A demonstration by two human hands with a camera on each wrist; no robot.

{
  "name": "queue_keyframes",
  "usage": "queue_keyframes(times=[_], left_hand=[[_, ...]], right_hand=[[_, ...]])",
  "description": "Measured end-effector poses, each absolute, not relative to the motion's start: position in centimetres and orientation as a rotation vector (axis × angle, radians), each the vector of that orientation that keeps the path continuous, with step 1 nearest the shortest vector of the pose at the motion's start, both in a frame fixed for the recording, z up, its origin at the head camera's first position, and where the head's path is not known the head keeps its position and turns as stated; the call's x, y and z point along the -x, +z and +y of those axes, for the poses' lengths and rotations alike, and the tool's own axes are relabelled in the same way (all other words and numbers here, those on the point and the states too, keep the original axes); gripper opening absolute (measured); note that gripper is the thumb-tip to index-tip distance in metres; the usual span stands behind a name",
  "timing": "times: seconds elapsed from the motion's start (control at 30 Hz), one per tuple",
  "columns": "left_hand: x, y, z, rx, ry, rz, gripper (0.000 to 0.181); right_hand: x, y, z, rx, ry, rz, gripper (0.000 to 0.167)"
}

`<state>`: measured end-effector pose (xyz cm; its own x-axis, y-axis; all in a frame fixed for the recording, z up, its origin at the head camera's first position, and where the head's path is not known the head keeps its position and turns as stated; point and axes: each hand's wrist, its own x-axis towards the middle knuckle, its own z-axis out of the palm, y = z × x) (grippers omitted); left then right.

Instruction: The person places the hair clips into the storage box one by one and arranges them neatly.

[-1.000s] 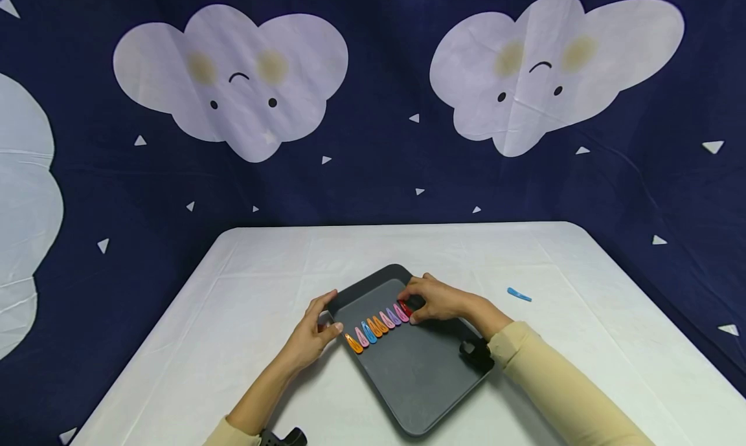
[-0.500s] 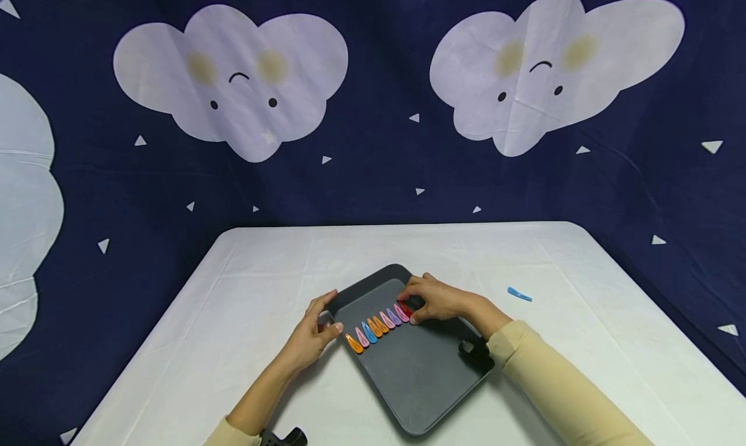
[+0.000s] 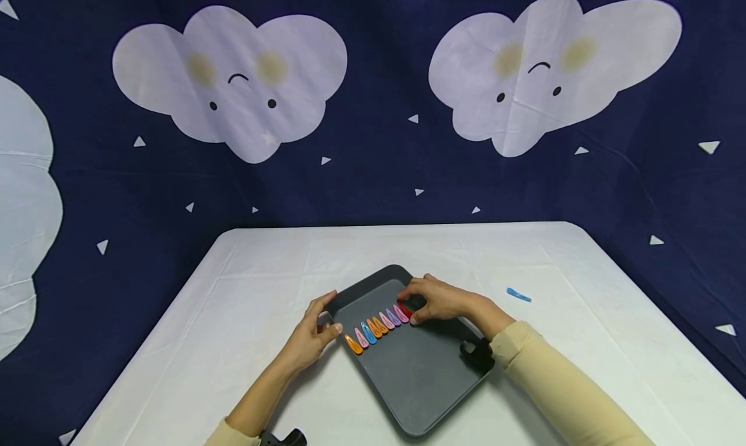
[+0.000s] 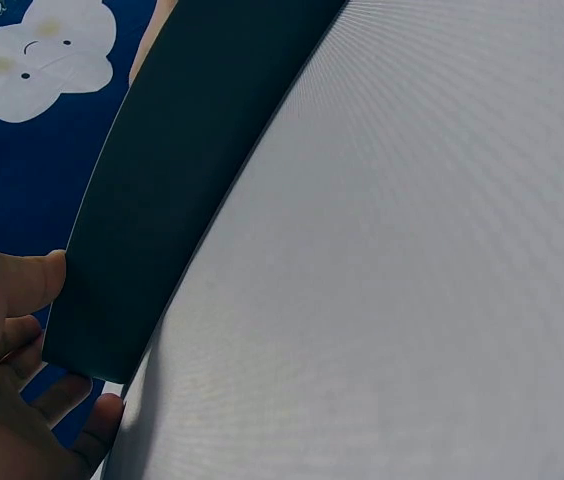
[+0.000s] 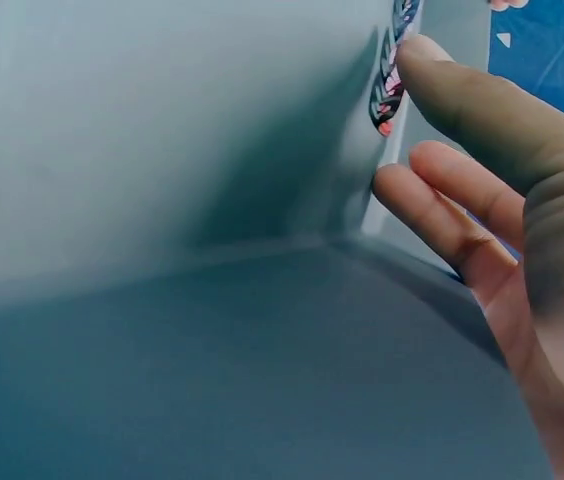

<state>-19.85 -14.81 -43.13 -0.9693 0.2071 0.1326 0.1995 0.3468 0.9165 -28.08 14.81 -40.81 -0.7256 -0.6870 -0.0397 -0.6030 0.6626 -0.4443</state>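
In the head view a dark grey tray (image 3: 428, 381) lies at an angle on the white table. Across it runs a slanted row of snap hair clips, from an orange one (image 3: 353, 344) past a blue one (image 3: 368, 333) and a purple one (image 3: 393, 316) to a red hair clip (image 3: 405, 310). My right hand (image 3: 437, 298) holds the red clip at the row's upper end, thumb at one tip and fingers at the other. My left hand (image 3: 311, 333) grips the tray's left corner; the left wrist view shows its thumb (image 4: 37, 283) against the tray wall.
One blue hair clip (image 3: 519, 294) lies alone on the white table (image 3: 280, 265), right of the tray. Behind the table hangs a navy cloth (image 3: 379, 193) printed with clouds. A black wrist device (image 3: 476, 354) on the right arm overhangs the tray's right side.
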Motion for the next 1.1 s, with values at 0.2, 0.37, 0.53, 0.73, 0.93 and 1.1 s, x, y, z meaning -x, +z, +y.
queue_keyframes(times=[0.2, 0.37, 0.53, 0.73, 0.93, 1.1], left_hand=[[19.8, -43.2, -14.9, -0.399, 1.750, 2.570, 0.063], [19.8, -43.1, -14.9, -0.398, 1.756, 2.565, 0.063], [19.7, -43.1, -14.9, -0.395, 1.763, 2.560, 0.063], [19.8, -43.1, -14.9, -0.397, 1.767, 2.554, 0.063], [19.8, -43.1, -14.9, -0.397, 1.764, 2.553, 0.063], [19.7, -43.1, -14.9, -0.393, 1.772, 2.552, 0.063]], right_hand=[[28.0, -39.7, 15.1, 1.076, -0.672, 2.696, 0.049], [27.8, -38.3, 15.7, 1.076, -0.759, 2.710, 0.051], [27.5, -36.9, 16.8, 1.032, -0.850, 2.715, 0.053], [27.2, -36.2, 18.8, 1.054, -0.918, 2.782, 0.048], [26.8, -36.2, 21.5, 0.977, -0.981, 2.838, 0.048], [26.3, -36.4, 23.7, 0.907, -1.014, 2.884, 0.048]])
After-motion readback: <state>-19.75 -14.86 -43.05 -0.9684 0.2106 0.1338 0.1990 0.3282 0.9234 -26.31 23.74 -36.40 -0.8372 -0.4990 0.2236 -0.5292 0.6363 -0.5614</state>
